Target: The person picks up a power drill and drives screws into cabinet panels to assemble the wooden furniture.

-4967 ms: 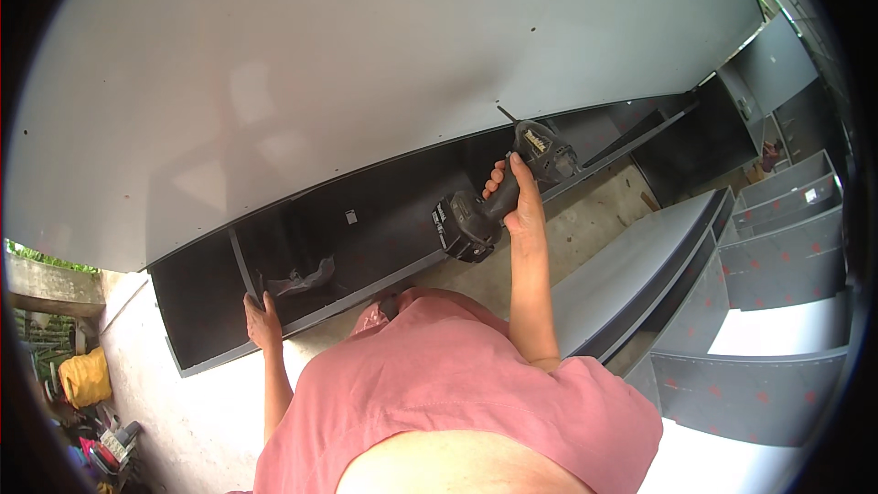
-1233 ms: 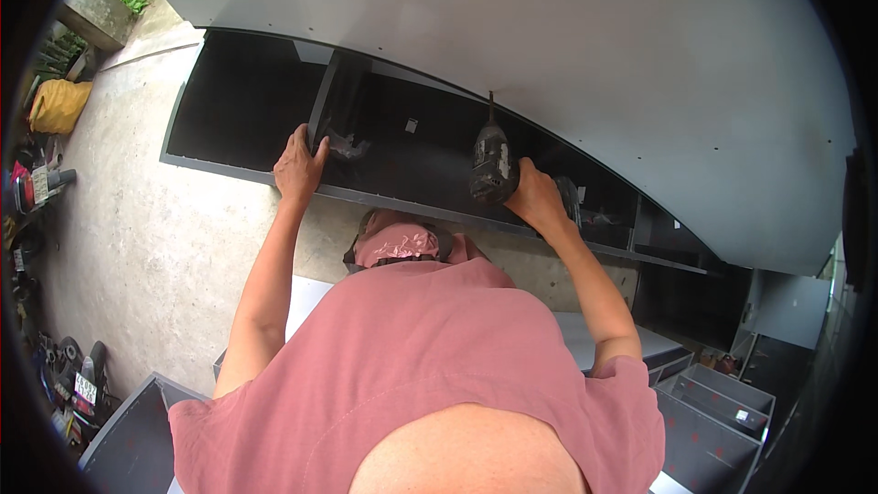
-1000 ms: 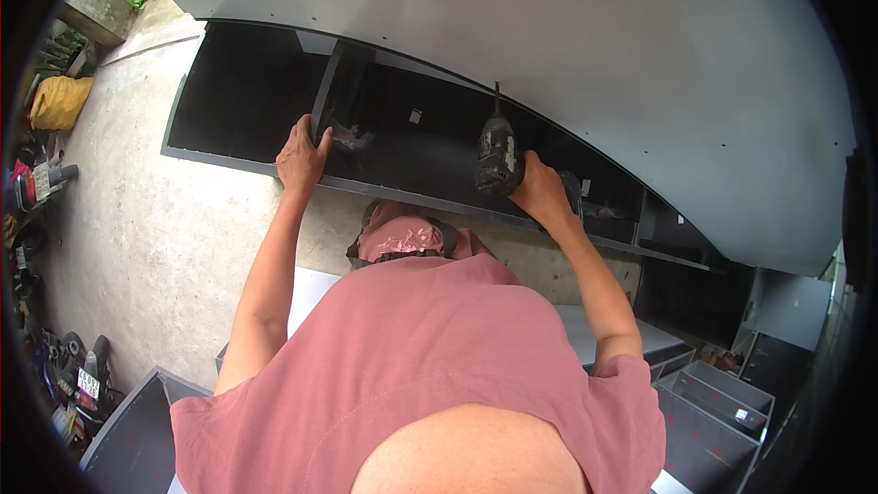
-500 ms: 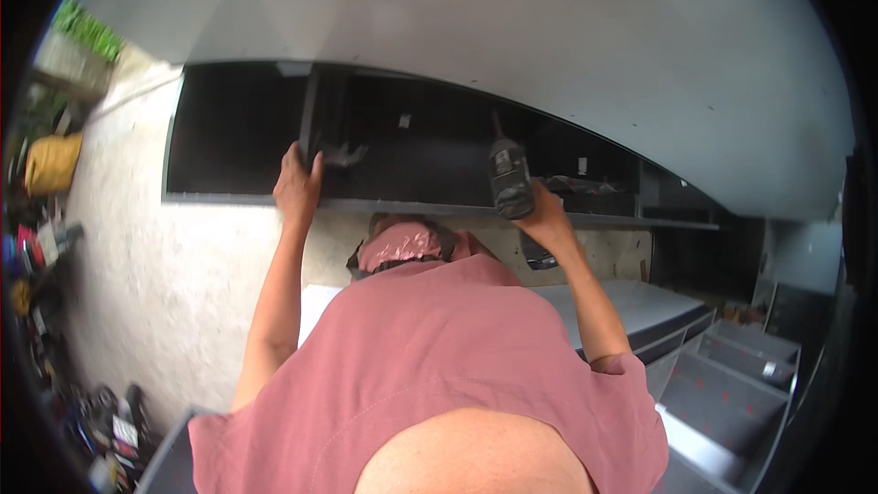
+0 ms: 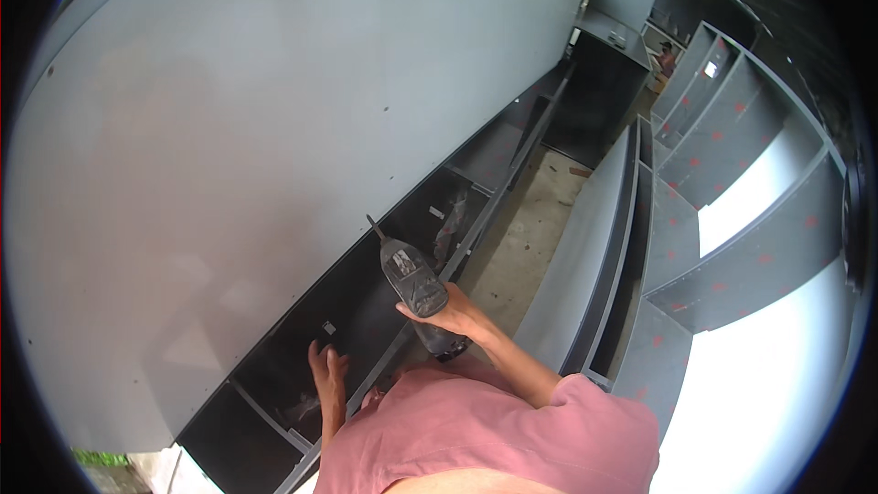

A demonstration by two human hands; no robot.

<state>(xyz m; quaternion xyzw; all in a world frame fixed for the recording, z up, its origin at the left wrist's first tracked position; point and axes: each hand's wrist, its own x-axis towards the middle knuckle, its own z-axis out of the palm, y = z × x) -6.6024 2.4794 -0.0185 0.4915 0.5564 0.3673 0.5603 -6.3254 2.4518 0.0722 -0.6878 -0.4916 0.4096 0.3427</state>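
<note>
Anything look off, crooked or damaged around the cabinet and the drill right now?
Nothing stands out. The right hand grips the cordless drill, bit aimed at the long grey panel. The left hand rests inside the dark cabinet by a divider. Panels look straight apart from lens bending. Grey shelf units lie to the right.

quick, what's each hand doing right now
Left hand: open, fingers spread against the dark inside of the long cabinet, holding nothing.
Right hand: closed around the cordless drill.

Grey panel [image 5: 274, 128], black drill [image 5: 416, 288], pink shirt [image 5: 494, 430]
</note>
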